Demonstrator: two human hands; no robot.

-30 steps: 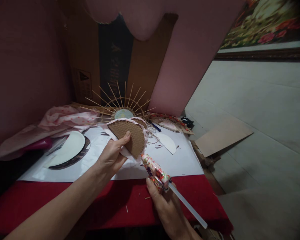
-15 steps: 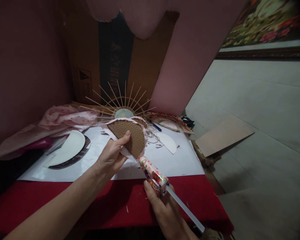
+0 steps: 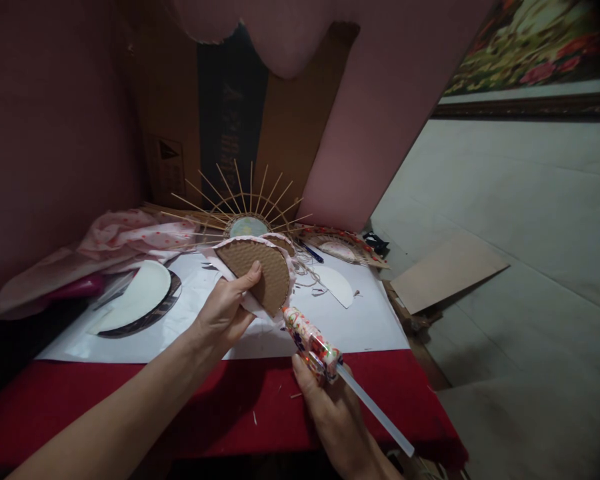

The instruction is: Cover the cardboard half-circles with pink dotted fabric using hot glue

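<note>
My left hand (image 3: 230, 303) grips a brown half-round cardboard piece (image 3: 263, 273), thumb on its face. Pale pink fabric (image 3: 250, 305) wraps the piece, folded over along its curved edge. In my right hand (image 3: 333, 407) is a hot glue gun (image 3: 310, 340) with a floral pattern, and a long translucent glue stick (image 3: 377, 410) sticks out of its back end. The gun's orange nozzle is at the lower right corner of the cardboard, touching or very near the fabric edge. Behind the held piece stands a sun-shaped frame of thin sticks (image 3: 250, 197) with a pale half-round centre.
White paper (image 3: 360, 327) lies over a red cloth (image 3: 220, 413). On the left are pink dotted fabric (image 3: 125, 233) and a white half-round piece (image 3: 143, 293) on a dark one. To the right sit a white cutout (image 3: 335, 283), a pen (image 3: 313, 253) and a woven fan (image 3: 340, 247). A cardboard box (image 3: 165, 100) stands behind.
My right hand has shifted the glue gun slightly right and up, so its nozzle is a little higher along the cardboard's edge. My left hand and the piece have stayed still.
</note>
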